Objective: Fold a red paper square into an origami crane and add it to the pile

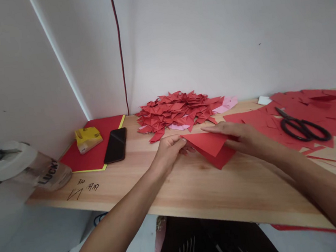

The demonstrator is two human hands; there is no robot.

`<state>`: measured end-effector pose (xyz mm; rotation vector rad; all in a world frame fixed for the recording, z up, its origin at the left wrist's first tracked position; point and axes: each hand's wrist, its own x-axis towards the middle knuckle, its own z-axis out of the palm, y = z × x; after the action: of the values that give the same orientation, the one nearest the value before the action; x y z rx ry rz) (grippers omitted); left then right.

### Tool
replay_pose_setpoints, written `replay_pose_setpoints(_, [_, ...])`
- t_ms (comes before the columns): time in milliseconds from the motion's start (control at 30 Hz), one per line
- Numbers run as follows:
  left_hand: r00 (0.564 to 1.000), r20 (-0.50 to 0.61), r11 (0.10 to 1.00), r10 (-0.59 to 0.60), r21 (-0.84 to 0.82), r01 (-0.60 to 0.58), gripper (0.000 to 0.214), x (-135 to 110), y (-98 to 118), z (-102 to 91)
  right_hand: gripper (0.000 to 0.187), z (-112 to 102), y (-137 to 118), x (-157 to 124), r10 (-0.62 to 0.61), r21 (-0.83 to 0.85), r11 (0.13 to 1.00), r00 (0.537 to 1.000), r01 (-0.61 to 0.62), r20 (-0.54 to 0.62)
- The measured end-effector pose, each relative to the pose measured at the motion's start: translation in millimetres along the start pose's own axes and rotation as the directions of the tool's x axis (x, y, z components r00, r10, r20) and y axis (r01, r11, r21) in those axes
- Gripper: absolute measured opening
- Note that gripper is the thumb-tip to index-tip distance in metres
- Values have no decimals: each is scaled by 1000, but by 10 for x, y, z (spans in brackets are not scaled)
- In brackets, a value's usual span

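A folded red paper sheet [212,147] lies on the wooden table [176,190] in front of me. My left hand [167,150] pinches its left corner with closed fingers. My right hand [239,135] lies flat on the paper's right side, fingers stretched out and pressing it down. Behind the paper sits a heap of several folded red paper triangles [177,112], with a few pink ones at its edges.
Black scissors [303,127] lie on loose red paper sheets [322,111] at the right. A black phone [115,145] and a yellow tissue pack [87,138] rest on a red folder [97,145] at the left. A clear cup [51,175] lies at the table's left end.
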<state>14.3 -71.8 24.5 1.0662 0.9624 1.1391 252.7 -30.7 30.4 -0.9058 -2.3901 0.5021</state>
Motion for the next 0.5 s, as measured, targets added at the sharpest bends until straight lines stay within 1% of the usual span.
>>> replay_pose_setpoints(167, [1000, -2, 999, 0, -36, 0, 16, 12, 13, 2, 41, 71, -31, -33, 13, 93, 996, 999, -9, -51])
replay_pose_setpoints(267, [1000, 3, 999, 3, -47, -3, 18, 18, 10, 1, 37, 88, -44, -41, 36, 178, 984, 996, -21, -82])
replay_pose_setpoints(367, [1000, -2, 998, -10, -69, 10, 17, 15, 11, 0, 33, 116, -47, -48, 67, 229, 973, 992, -41, -107])
replay_pose_setpoints(500, [999, 7, 988, -50, -148, 51, 16, 10, 25, -15, 27, 169, -14, -82, 69, 256, 966, 993, -43, -95])
